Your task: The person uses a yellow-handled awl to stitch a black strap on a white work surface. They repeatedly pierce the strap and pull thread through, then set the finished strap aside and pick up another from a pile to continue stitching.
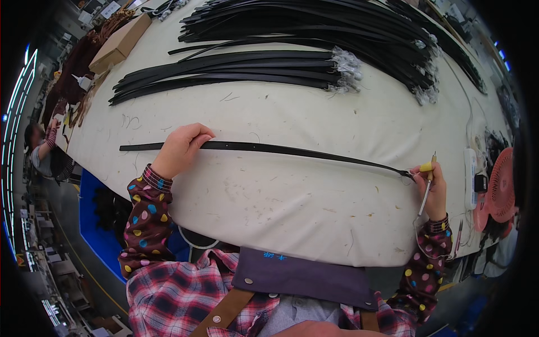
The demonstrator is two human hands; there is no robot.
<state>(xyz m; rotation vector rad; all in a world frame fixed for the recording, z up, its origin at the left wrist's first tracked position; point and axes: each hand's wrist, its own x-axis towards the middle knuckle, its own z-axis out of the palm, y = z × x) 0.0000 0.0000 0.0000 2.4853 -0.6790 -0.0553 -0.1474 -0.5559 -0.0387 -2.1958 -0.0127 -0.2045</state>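
Observation:
A long thin black belt (269,148) lies across the pale work table in front of me. My left hand (182,147) is closed over it near its left end, thumb and fingers pinching the strip; a short length sticks out beyond the hand. At the right end, where the buckle end is wrapped in clear film, my right hand (432,190) is closed. Its fingers touch that end and also hold a thin pen-like tool (426,194) with a narrow metal tip and a cord. A yellow band (426,167) sits around a finger or the tool; I cannot tell which.
Bundles of black belts (230,72) with film-wrapped ends lie at the far side, a larger pile (314,25) behind. A cardboard box (119,44) stands far left. Right: a pink fan (499,185) and a white power strip (470,177). A blue bin (92,208) is at left.

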